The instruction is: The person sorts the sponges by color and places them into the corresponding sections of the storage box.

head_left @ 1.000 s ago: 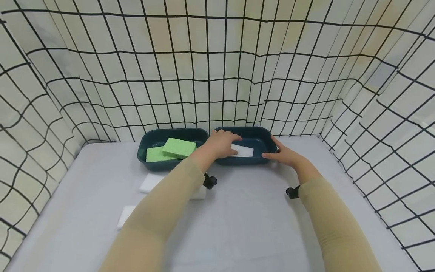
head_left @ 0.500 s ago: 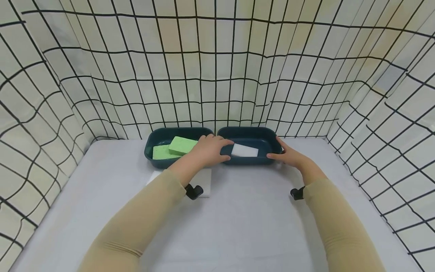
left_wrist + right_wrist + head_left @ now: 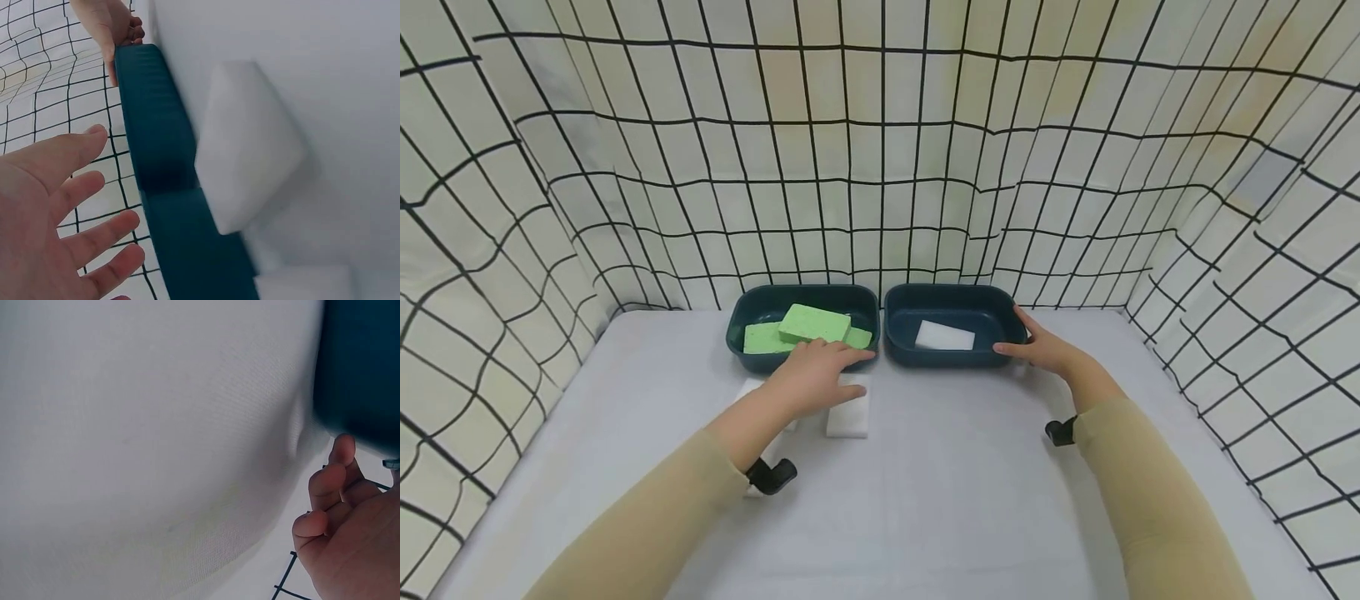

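My left hand hovers with spread fingers over the white sponges in front of the left bin, holding nothing. One white sponge shows apart from the hand in the left wrist view. My right hand grips the right end of the dark teal right bin, thumb at its front rim and fingers round the end. Inside that bin lies a white sponge. Several light green sponges are stacked in the matching left bin.
Both bins stand side by side at the back of the white-covered table. Behind them rises a black wire grid with white backing, continuing along both sides. My left sleeve covers part of the table at left.
My left hand has moved left and toward me, from over the right bin to above the white sponges. My right hand stays at the right bin's end.
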Motion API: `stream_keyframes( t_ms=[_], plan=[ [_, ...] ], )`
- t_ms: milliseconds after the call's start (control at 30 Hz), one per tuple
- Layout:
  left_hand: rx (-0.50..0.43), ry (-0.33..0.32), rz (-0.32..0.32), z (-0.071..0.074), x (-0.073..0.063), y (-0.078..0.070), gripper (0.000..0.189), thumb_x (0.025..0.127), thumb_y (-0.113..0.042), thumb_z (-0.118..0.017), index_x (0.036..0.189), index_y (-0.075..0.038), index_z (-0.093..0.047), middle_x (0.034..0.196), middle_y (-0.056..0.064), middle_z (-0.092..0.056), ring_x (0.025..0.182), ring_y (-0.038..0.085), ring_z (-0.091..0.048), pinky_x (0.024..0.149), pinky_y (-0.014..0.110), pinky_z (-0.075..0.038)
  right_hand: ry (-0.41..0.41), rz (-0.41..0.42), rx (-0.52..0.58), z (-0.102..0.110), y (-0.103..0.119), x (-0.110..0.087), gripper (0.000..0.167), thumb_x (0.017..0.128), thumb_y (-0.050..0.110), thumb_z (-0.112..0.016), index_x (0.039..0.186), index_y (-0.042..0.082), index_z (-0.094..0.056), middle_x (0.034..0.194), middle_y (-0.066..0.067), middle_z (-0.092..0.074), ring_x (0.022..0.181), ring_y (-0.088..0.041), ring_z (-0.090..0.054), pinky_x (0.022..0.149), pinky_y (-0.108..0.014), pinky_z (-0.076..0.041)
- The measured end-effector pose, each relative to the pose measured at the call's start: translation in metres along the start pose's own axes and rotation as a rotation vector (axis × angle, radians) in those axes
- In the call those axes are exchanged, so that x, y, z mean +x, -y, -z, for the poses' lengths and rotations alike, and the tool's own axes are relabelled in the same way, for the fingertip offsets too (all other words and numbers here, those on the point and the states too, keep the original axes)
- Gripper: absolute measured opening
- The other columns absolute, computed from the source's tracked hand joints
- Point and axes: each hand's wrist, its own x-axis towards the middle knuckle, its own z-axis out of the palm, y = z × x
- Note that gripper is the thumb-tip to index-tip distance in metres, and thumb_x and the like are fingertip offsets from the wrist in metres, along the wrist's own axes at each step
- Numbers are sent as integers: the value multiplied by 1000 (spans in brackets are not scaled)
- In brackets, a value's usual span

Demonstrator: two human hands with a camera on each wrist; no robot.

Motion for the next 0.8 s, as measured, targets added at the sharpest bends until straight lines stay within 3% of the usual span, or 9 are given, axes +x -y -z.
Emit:
stream_keyframes(
  t_ms=[300, 533, 800],
  plan=[
    [-34, -7, 32, -17, -25, 9, 61, 91, -43, -69, 146, -25, -51, 143, 9, -54, 127, 36, -49, 102, 56, -37, -5, 4, 11, 2, -6, -2, 104, 91, 59, -63, 156, 40, 15, 164, -20, 10, 143, -50, -24, 113, -70, -12],
    [-36, 20, 48, -34, -23, 9, 62, 91, -45, -69, 146, -21, -52, 142, 12, -55, 127, 39, -50, 102, 56, -37, -7, 5, 6, 1, -5, -1, 104, 90, 60, -64, 156, 39, 14, 164, -21, 8, 138, -49, -35, 113, -67, -17],
    [-63, 49, 135, -48, -18, 2, 72, 90, -53, -67, 149, -17, -47, 142, 19, -53, 133, 41, -45, 110, 57, -31, -1, 1, 9, 0, 0, 0, 104, 90, 58, -64, 157, 39, 13, 164, -21, 7, 135, -49, -39, 113, -67, -19]
  ],
)
